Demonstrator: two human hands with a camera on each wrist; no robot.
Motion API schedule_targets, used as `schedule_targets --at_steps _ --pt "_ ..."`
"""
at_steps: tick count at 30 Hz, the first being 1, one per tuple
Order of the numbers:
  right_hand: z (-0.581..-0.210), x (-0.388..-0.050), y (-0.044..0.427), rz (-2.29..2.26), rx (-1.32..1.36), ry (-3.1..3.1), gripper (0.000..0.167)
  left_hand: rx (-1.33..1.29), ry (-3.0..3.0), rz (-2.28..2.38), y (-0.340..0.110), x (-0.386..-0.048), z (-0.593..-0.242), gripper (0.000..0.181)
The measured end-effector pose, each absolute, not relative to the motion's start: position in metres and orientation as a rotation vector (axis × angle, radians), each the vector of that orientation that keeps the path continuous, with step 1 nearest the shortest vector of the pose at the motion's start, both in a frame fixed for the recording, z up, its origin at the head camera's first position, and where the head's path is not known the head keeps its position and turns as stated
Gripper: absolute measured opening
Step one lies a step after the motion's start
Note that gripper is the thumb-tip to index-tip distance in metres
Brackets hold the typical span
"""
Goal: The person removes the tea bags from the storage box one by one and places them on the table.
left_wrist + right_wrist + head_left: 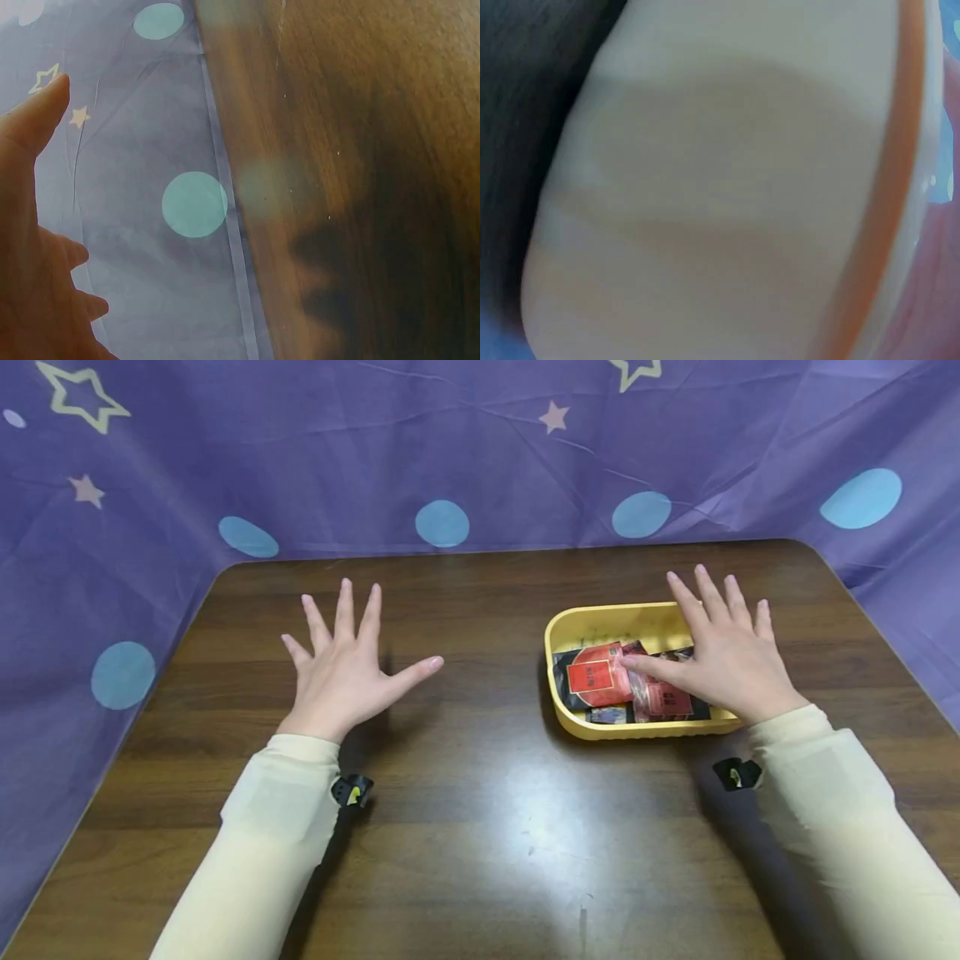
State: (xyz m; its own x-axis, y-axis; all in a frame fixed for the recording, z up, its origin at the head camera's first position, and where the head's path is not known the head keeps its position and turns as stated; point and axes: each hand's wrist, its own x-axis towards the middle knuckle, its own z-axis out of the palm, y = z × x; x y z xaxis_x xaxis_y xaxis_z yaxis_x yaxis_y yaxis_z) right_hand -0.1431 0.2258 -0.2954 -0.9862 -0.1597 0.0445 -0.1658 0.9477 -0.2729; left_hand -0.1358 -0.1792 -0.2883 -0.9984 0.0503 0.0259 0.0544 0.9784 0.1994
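Note:
A yellow plastic basket [637, 729] stands on the right half of the table, and its pale outer wall [712, 165] fills most of the right wrist view. Inside lie several flat packets, among them a red and black packet [591, 677] and a second red one [669, 700]. Over the basket's right side, my right hand [731, 664] is spread with nothing held, hiding part of the contents. Well to the left, my left hand [341, 681] is held above bare wood, fingers splayed. In the left wrist view its thumb [37, 124] points up.
The brown wooden table [465, 760] has rounded far corners and a glossy reflection near the middle. A purple cloth [337, 452] with stars and blue dots hangs behind and beside it. Small black wrist devices sit at both cuffs.

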Motion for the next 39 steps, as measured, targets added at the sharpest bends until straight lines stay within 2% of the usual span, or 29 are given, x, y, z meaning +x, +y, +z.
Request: schedule_targets --at_steps 8,16,25,39 --pt "-0.283 -0.151 0.247 0.743 0.308 -3.082 0.107 -0.093 -3.095 -0.38 -0.173 -0.139 -0.29 0.114" --pt "-0.281 -0.153 0.275 1.02 0.242 -3.089 0.103 -0.107 -3.058 -0.412 -0.168 -0.142 -0.29 0.111" --pt "-0.294 -0.152 0.299 1.195 0.092 -3.119 0.098 -0.172 -3.014 -0.43 -0.158 -0.142 -0.29 0.106" --pt "-0.326 -0.151 0.324 1.409 0.085 -3.058 0.082 -0.302 -2.989 -0.584 -0.137 -0.144 -0.295 0.098"
